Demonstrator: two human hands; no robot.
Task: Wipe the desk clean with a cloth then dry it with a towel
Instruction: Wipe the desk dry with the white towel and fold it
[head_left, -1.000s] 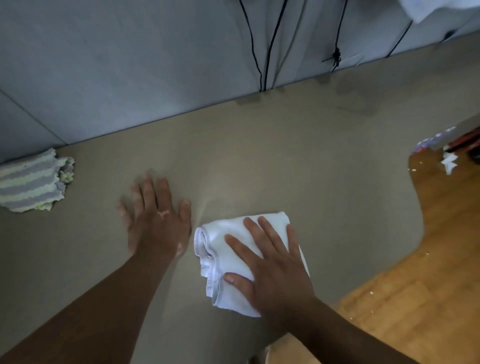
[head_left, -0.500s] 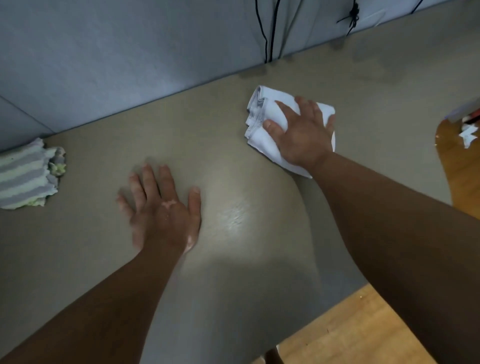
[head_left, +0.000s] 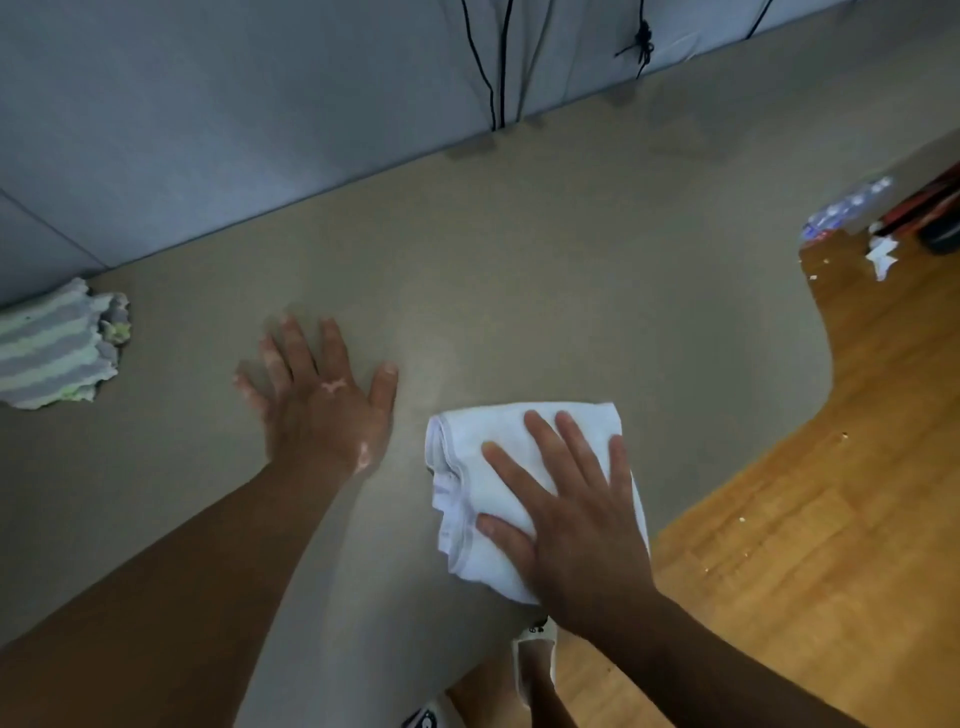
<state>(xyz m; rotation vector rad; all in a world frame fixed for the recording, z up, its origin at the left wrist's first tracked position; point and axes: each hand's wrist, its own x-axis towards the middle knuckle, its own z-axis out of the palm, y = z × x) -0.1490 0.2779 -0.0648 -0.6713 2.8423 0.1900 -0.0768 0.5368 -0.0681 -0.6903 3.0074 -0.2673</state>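
A folded white towel (head_left: 467, 467) lies on the grey-beige desk (head_left: 597, 291) near its front edge. My right hand (head_left: 576, 509) presses flat on the towel with straight, spread fingers. My left hand (head_left: 322, 400) rests palm down on the bare desk, a little to the left of the towel, fingers spread. A striped grey and pale-green cloth (head_left: 52, 348) sits crumpled at the desk's far left, against the partition, apart from both hands.
A grey partition wall (head_left: 260, 114) runs along the desk's back edge, with black cables (head_left: 493, 62) hanging down it. The desk's front edge curves inward at the right over a wooden floor (head_left: 831, 493). Litter and a red object (head_left: 930, 213) lie at far right.
My right hand has slid the white towel back from the far side near the cables toward the front edge. My left hand stays flat in place.
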